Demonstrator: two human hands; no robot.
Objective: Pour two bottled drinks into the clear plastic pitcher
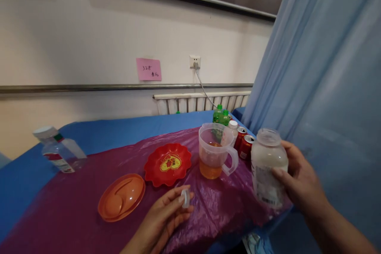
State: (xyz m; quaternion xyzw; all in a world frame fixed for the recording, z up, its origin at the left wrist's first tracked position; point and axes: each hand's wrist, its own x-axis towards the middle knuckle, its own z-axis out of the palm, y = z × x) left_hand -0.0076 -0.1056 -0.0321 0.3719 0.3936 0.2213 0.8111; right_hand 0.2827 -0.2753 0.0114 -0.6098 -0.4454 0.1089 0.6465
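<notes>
In my left hand (pixel 166 218) a small white bottle cap (pixel 185 198) is pinched between thumb and fingers, just in front of a red scalloped plate (pixel 154 166). My right hand (pixel 300 178) grips a wide-mouthed clear bottle (pixel 269 166) with a pale label, held upright at the table's right edge; its mouth is uncapped. Between the hands, farther back, stands a translucent measuring jug (pixel 205 151) with amber liquid in its lower part. Its handle points toward the bottle. Whether the bottle holds anything is hard to see.
Behind the jug cluster red cans (pixel 247 147), green bottles (pixel 220 115) and a white-capped bottle (pixel 233 125). An orange divided dish (pixel 122 198) lies left, and a clear bottle (pixel 58 151) stands farther left. Purple plastic sheeting (pixel 74 202) covers the blue table. A blue curtain (pixel 336 67) hangs at right.
</notes>
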